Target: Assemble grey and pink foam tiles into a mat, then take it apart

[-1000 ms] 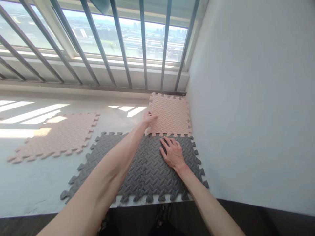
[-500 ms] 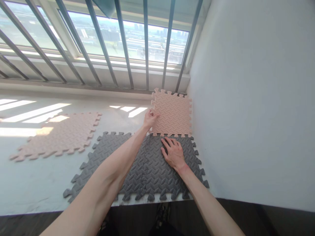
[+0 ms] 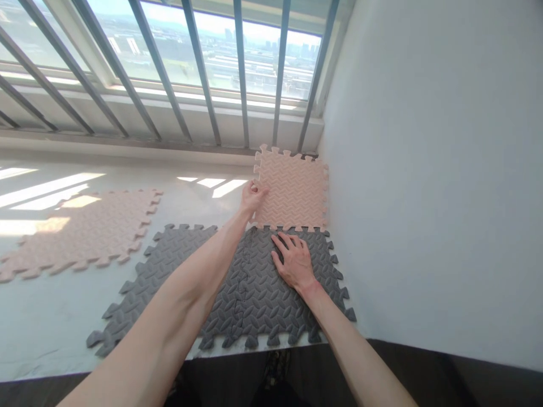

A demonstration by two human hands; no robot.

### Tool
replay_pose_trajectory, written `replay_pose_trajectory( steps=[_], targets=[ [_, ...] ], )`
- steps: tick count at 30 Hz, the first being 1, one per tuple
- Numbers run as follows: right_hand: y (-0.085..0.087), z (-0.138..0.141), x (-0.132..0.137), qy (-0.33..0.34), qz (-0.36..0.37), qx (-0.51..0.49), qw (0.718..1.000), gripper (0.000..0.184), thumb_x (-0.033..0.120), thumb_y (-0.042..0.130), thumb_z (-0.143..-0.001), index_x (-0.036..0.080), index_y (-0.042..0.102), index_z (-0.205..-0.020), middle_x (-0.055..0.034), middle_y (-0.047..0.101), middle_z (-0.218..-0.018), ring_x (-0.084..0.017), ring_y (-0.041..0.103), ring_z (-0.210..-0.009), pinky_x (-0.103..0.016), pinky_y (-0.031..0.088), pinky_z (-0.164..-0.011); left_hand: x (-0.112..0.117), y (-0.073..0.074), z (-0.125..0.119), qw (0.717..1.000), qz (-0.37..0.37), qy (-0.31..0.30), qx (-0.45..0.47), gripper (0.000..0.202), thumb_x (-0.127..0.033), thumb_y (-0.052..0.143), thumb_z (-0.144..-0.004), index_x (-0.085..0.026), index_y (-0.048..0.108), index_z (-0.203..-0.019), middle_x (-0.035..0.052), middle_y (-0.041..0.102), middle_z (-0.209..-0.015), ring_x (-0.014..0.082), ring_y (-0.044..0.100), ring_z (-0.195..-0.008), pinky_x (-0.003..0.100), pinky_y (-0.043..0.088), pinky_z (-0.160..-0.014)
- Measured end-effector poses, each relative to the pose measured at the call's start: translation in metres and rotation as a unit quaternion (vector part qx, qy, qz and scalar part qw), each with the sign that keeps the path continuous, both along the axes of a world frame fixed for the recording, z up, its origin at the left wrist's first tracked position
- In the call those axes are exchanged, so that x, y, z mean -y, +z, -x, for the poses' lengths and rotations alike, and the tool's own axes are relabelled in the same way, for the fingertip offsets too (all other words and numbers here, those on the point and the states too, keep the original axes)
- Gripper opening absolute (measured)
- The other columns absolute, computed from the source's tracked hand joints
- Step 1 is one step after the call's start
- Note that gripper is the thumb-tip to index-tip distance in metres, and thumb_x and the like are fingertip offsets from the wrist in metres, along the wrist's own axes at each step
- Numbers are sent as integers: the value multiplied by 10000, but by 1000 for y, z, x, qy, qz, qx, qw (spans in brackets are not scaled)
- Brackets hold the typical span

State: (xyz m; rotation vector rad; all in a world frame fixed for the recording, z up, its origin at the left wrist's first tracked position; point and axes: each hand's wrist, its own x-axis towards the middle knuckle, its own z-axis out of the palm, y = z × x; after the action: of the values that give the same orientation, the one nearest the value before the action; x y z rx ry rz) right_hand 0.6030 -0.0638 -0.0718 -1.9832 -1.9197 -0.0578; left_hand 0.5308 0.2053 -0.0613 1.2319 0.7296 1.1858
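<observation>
Left hand (image 3: 253,198) – fingers pinching left edge of pink foam tile (image 3: 292,189); tile sits in corner by wall, lower edge meeting grey foam mat (image 3: 263,316). Right hand (image 3: 294,263) flat on mat – fingers spread, grasping nothing. 2nd pink tile (image 3: 80,232) lies apart on concrete ledge (image 3: 42,316).

1. From here I count two bare hands: one left hand (image 3: 253,198), one right hand (image 3: 294,263).
2. I count two pink foam tiles: one nearer tile (image 3: 292,189), one farther tile (image 3: 76,232).
3. I count two joined grey foam tiles: one left grey tile (image 3: 169,271), one right grey tile (image 3: 271,322).
4. I count one barred window (image 3: 212,51).
</observation>
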Motion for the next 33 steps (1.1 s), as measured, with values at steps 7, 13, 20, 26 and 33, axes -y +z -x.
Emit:
replay_pose_trajectory(
  steps=[7,13,20,26,33],
  targets=[
    [-1,-4,4,-35,-42,-7,998,556,393,501,-1073,190,521,-1590,-136,582,-1586,-293,472,-1442,-468,354,-1226,1,10,1,1000,-8,-3,-5,692,-543,982,-548,-230,609,-1040,84,810,-992,278,786,-955,415,652,-830],
    [-8,-20,14,-176,-36,19,983,584,484,475,-1075,125,568,-1526,-233,576,-1553,-382,440,-1481,-605,318,-1240,-3,22,12,1000,-16,13,-12,620,-510,977,-590,-251,586,-995,44,784,-922,253,768,-911,399,650,-813],
    [-9,-20,15,-170,-21,22,985,646,557,462,-1070,182,515,-1593,-210,547,-1609,-390,405,-1507,-652,295,-1240,-9,31,6,999,-37,-11,31,671,-535,983,-565,-240,636,-1058,39,794,-941,257,776,-905,378,640,-803],
    [-8,-19,16,-174,-20,23,984,650,562,471,-1071,189,510,-1602,-202,548,-1610,-388,401,-1509,-656,284,-1244,-18,22,-2,999,-32,15,34,677,-530,981,-540,-236,654,-1055,38,800,-918,246,770,-881,343,625,-770],
    [-7,-19,16,-179,-6,32,983,647,558,470,-1073,207,496,-1616,-187,531,-1627,-380,387,-1526,-645,276,-1252,-23,24,-16,997,-54,42,22,536,-463,948,-610,-218,644,-977,39,780,-898,228,758,-855,294,598,-719]
  ],
)
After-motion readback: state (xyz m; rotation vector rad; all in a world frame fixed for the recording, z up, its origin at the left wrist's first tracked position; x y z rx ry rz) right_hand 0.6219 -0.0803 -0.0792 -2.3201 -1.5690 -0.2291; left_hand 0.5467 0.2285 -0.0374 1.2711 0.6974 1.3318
